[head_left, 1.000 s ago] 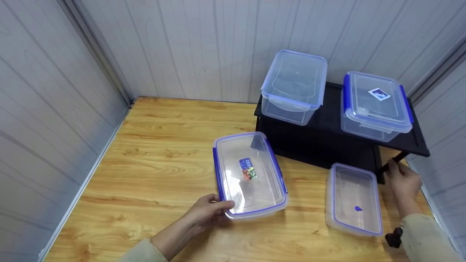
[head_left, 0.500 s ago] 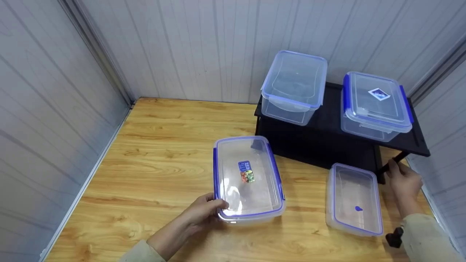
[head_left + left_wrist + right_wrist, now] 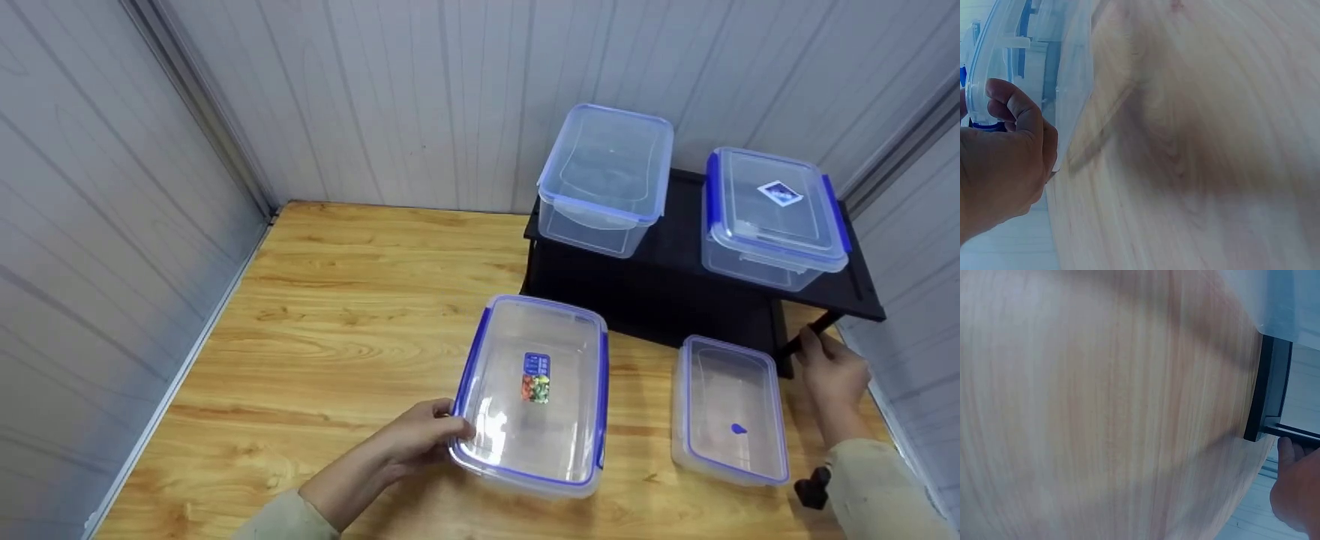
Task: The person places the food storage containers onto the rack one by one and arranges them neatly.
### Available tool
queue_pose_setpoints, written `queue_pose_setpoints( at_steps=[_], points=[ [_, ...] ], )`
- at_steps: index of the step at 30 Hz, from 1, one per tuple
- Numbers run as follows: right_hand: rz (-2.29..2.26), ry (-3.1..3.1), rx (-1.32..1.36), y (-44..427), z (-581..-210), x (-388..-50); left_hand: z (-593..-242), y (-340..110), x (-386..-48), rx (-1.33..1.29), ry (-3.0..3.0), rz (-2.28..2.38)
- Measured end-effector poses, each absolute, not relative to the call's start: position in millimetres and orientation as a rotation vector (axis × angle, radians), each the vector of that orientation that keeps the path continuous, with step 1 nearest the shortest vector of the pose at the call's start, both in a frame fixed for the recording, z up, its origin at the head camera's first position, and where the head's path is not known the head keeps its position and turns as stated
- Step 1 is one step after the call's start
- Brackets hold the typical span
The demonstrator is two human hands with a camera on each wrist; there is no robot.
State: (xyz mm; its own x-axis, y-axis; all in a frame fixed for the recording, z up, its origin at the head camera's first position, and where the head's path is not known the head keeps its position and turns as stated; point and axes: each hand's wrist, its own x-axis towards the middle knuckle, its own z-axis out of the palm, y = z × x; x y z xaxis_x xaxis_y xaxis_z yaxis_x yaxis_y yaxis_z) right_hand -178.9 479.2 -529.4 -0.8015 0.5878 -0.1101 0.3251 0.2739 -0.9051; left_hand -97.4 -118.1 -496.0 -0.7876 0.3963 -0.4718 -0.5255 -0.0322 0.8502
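Observation:
A clear food container (image 3: 555, 427) with a blue-rimmed lid, blue side clips and a fruit sticker is in my left hand (image 3: 416, 442). The left thumb lies on the lid's near left corner, with the other fingers curled under its edge; in the left wrist view, the left hand (image 3: 1013, 135) grips that corner. The container's shadow falls on the table beside it. At the right, my right hand (image 3: 832, 375) holds the front right leg of a black two-tier rack (image 3: 675, 232). The right wrist view has the right hand (image 3: 1300, 489) at the black leg (image 3: 1297, 436).
Two deeper lidded containers stand on the rack's top, a left one (image 3: 607, 172) and a right one (image 3: 776, 214). A smaller flat container (image 3: 735, 412) is on the wooden table (image 3: 315, 337) before the rack. A small black object (image 3: 811, 489) is by the right sleeve. Grey panel walls (image 3: 420, 105) enclose the table.
The container in my left hand has moved toward me and a little right, and has turned clockwise. My right hand has stayed on the rack leg.

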Motion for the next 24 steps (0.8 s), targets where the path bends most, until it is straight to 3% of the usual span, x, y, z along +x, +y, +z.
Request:
queue_pose_setpoints(
  at_steps=[24],
  points=[
    [1.529,-2.362,-0.873,482,-528,-178,-484,-51,-176,0.022,1.587,1.817]
  ],
)
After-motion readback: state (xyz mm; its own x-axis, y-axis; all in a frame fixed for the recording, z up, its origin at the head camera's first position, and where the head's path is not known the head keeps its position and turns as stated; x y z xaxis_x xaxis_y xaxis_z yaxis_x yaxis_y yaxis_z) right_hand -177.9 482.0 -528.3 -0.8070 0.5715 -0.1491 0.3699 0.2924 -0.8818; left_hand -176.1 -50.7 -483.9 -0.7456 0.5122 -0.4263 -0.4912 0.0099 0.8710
